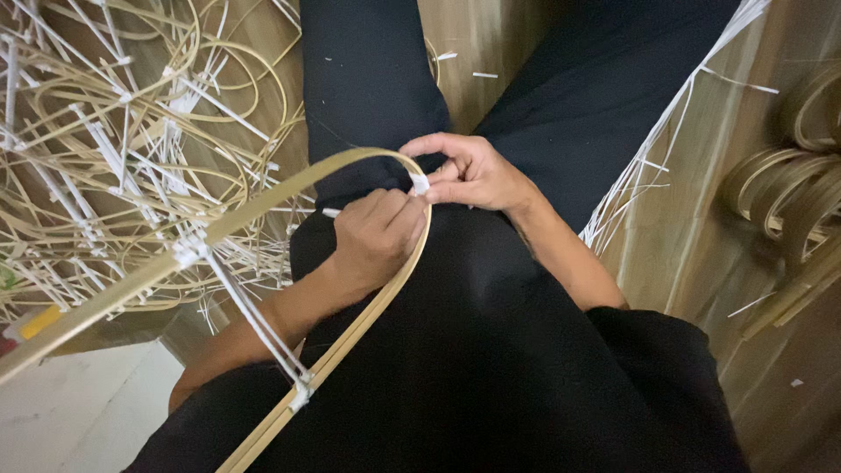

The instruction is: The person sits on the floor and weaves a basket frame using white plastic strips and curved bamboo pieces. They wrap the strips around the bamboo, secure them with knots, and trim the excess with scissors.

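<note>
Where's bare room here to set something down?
Bare floor strip between the black trousers and stacked bamboo hoops; pale patch lower left. Crowded: the strip pile, and the lap, where both hands work the bent frame.

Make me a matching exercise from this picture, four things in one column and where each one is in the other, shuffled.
1. bent bamboo strip
2. white tie
3. pile of bound bamboo frames
4. stacked bamboo hoops

a. far right, on the floor
b. pinched at the strip's bend
c. upper left, on the floor
d. across the lap, under both hands

Pairs: 1-d, 2-b, 3-c, 4-a
</note>
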